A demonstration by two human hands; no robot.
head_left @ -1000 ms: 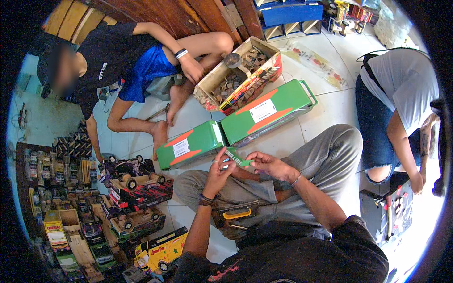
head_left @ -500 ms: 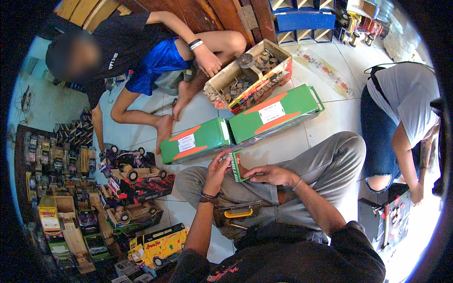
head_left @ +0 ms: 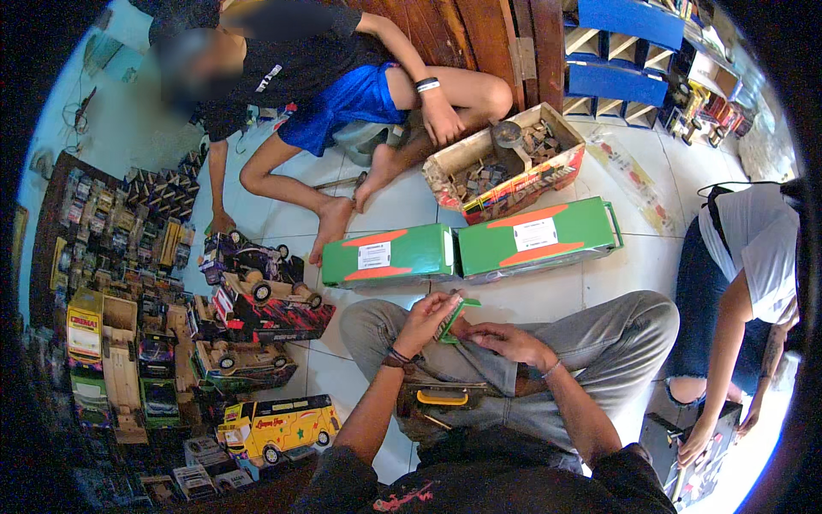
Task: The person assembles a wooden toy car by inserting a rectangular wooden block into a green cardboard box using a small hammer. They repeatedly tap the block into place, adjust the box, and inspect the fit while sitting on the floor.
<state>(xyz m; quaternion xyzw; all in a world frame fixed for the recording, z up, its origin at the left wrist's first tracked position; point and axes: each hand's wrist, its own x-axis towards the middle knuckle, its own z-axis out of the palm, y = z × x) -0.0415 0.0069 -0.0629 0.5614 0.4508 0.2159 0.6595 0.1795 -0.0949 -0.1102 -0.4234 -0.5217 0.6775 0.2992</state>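
My left hand (head_left: 430, 323) grips a small flat green panel (head_left: 448, 328) with white lettering, held tilted over my lap. My right hand (head_left: 512, 345) is just right of the panel's lower corner, its fingers drawn together. What those fingers hold, if anything, is too small to make out. Beyond my hands, two long green boxes, a left box (head_left: 390, 254) and a right box (head_left: 541, 238), lie end to end on the floor. Both have orange shapes and a white label on top.
A tray of small wooden pieces (head_left: 505, 163) stands beyond the boxes, near a seated person (head_left: 342, 103). Toy trucks, including a yellow one (head_left: 282, 431), crowd my left. A yellow-handled tool (head_left: 441, 397) lies before me. Another person (head_left: 728, 283) works at the right.
The view has shifted, so the scene sits lower and further right. My right hand has drawn slightly away from the panel, which has turned in my left. The person at right has moved their hands.
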